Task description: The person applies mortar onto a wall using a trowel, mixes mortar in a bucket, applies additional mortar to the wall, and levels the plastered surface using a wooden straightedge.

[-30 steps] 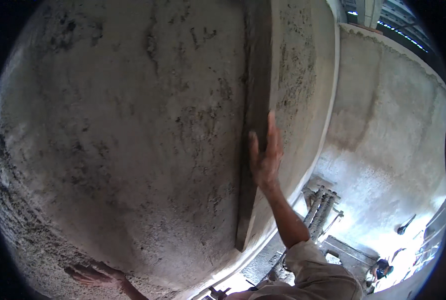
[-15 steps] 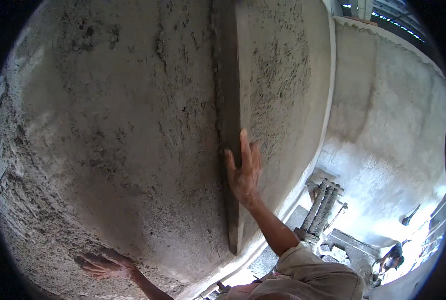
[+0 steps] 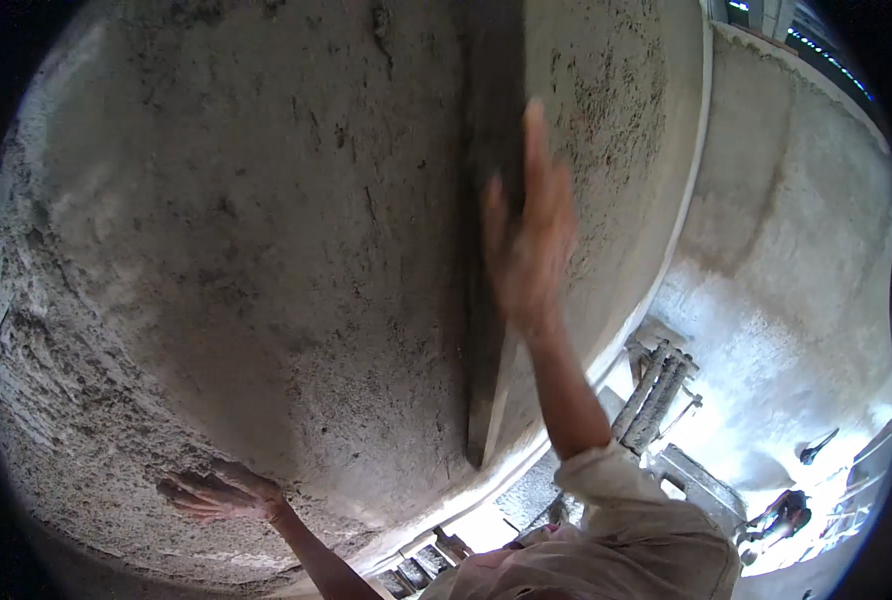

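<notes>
A long, straight wooden board (image 3: 490,400), like a plasterer's straightedge, lies upright against the wet grey plaster wall (image 3: 226,300). Over its right edge is my right hand (image 3: 534,250), blurred by motion, with fingers stretched upward and the thumb apart. Whether the palm presses on the wood is hidden. Low on the left, my left hand (image 3: 228,494) rests flat against rough mortar, its fingers spread and nothing in them. The board's upper end runs out of the picture.
Another grey wall (image 3: 766,200) stands at the right, past a pale corner edge. Mortar-caked posts or pipes (image 3: 656,395) stand below it. A person (image 3: 781,515) is at the far lower right, near bright light. Rough, unsmoothed mortar (image 3: 66,430) covers the wall's lower left.
My right hand has moved up along the board, which now appears farther right and tilted slightly. The whole view has shifted a little. My left hand stays on the rough mortar.
</notes>
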`<state>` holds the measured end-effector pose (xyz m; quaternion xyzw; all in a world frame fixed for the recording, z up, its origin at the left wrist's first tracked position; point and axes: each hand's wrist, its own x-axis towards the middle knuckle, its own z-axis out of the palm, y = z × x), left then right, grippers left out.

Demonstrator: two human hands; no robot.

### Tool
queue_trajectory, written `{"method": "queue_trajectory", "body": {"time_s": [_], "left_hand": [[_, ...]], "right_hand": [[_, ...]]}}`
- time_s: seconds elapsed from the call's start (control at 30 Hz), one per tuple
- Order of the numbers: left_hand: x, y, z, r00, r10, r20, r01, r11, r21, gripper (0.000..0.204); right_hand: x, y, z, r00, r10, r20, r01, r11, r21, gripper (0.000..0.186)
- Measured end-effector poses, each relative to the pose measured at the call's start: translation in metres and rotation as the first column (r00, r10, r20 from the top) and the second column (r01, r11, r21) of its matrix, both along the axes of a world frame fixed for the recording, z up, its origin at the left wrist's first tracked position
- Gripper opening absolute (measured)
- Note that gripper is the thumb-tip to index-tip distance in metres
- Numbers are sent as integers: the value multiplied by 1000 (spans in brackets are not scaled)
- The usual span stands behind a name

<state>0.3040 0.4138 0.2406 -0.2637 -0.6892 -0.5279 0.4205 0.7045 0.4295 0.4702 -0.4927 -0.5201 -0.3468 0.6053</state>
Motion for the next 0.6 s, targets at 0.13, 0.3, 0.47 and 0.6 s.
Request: {"method": "queue_trajectory", "body": {"time_s": [0.13, 0.3, 0.47, 0.6], "left_hand": [[4, -6, 16, 997, -73, -19, 73, 997, 23, 77], [0, 2, 9, 1000, -18, -26, 20, 998, 64, 75], [24, -9, 25, 992, -121, 47, 119, 992, 39, 77], [26, -10, 23, 989, -145, 32, 142, 987, 80, 78]], "right_hand": [[-38, -11, -85, 988, 148, -42, -149, 989, -5, 79], [-40, -13, -35, 989, 141, -53, -143, 990, -22, 76], [-46, -7, 81, 1000, -4, 19, 3, 997, 78, 71], [-75, -26, 67, 1000, -5, 20, 6, 1000, -4, 73]]}}
